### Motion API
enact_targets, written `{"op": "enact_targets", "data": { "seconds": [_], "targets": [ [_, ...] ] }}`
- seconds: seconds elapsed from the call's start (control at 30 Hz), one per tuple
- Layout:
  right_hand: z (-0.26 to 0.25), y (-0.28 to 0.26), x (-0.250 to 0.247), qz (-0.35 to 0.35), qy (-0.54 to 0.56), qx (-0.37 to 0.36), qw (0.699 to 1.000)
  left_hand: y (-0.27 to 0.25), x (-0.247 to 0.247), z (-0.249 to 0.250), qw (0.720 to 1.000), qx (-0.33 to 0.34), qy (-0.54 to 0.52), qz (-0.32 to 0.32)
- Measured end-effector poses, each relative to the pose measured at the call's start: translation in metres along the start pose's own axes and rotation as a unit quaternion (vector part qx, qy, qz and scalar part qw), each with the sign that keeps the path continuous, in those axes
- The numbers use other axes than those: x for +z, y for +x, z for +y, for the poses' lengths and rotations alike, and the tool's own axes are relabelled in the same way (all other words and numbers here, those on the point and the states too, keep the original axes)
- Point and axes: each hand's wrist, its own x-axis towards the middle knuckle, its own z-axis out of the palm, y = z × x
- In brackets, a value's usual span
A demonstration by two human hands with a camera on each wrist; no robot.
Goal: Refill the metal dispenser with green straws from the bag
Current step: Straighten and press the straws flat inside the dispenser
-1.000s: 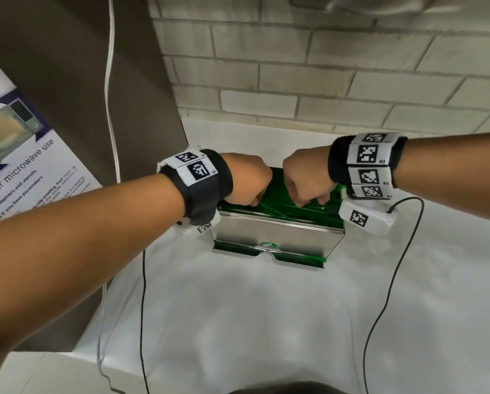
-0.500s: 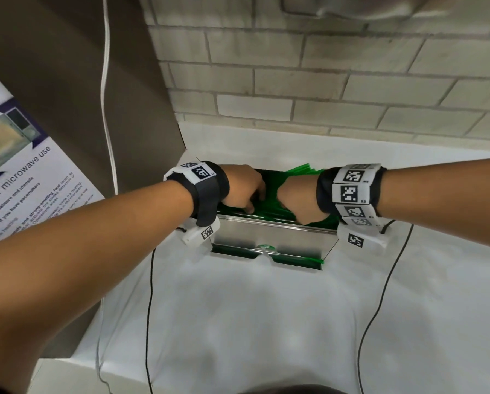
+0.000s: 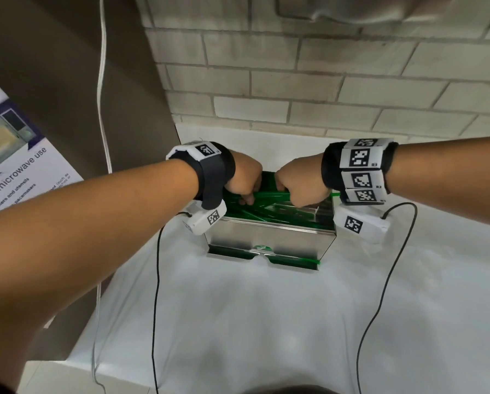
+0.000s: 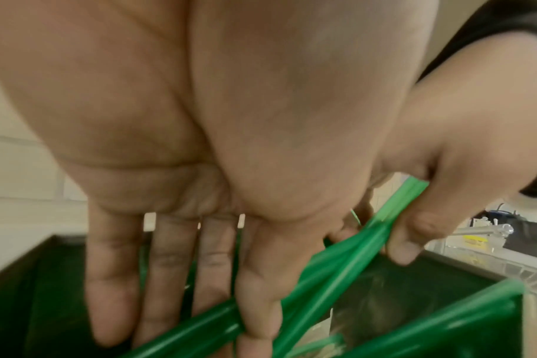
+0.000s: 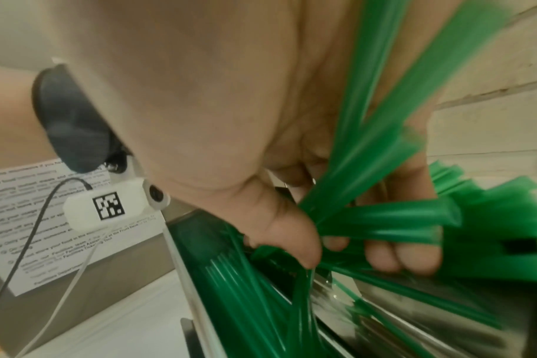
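My left hand (image 3: pixel 242 177) and right hand (image 3: pixel 300 183) have sunk into the open dispenser (image 3: pixel 269 237) at 12 o'clock on the bench (image 3: pixel 266 322). Both grip the green straws (image 3: pixel 266 194), now lying inside. I judge release comes next.

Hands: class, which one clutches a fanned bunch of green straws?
The right hand; its curled fingers wrap many straws, the left hand pinches one or two.
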Motion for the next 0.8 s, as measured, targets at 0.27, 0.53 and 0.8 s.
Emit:
{"op": "enact_targets", "data": {
  "seconds": [0.27,0.53,0.8],
  "targets": [
    [0.006,0.001,0.005,-0.056,0.128,0.008,0.99,0.003,0.01,0.004,1.0,0.019,0.021,-0.009],
    [0.025,0.002,-0.007,-0.014,0.196,-0.014,0.98,-0.003,0.017,-0.004,0.997,0.028,-0.078,0.004],
    [0.029,-0.01,-0.035,-0.042,0.287,-0.069,0.955,-0.011,0.022,-0.005,0.985,0.061,-0.155,0.045]
  ]
}}
